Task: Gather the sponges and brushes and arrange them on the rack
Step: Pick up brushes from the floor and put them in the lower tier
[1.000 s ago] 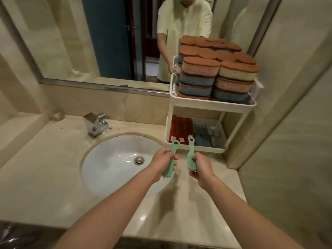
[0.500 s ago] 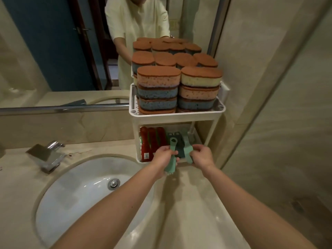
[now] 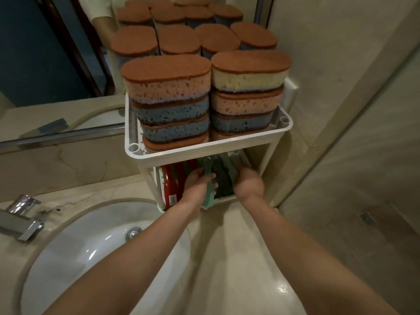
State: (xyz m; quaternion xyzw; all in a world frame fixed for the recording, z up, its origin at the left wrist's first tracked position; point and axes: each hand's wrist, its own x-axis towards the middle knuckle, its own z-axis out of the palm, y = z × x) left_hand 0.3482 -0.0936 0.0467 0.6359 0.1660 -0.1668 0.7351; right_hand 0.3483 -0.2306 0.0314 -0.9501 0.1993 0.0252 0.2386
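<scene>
A white two-tier rack (image 3: 227,142) stands on the counter against the mirror. Its top shelf carries stacks of brown-topped sponges (image 3: 168,103) in pink, blue and yellow. On the lower shelf lie red brushes (image 3: 170,185) at the left and dark green brushes (image 3: 223,184) beside them. My left hand (image 3: 197,186) grips a light green brush (image 3: 210,192) at the front edge of the lower shelf. My right hand (image 3: 248,184) grips a second light green brush (image 3: 231,170), whose handle reaches into the shelf. The brush heads are mostly hidden by my hands.
A white round sink (image 3: 91,248) with a drain lies at the lower left, a chrome tap (image 3: 20,220) beside it. The beige marble counter (image 3: 238,258) runs below the rack. A wall corner (image 3: 341,110) closes the right side.
Both hands have carried the two light green brushes forward from above the counter into the rack's lower shelf. The view has moved closer to the rack.
</scene>
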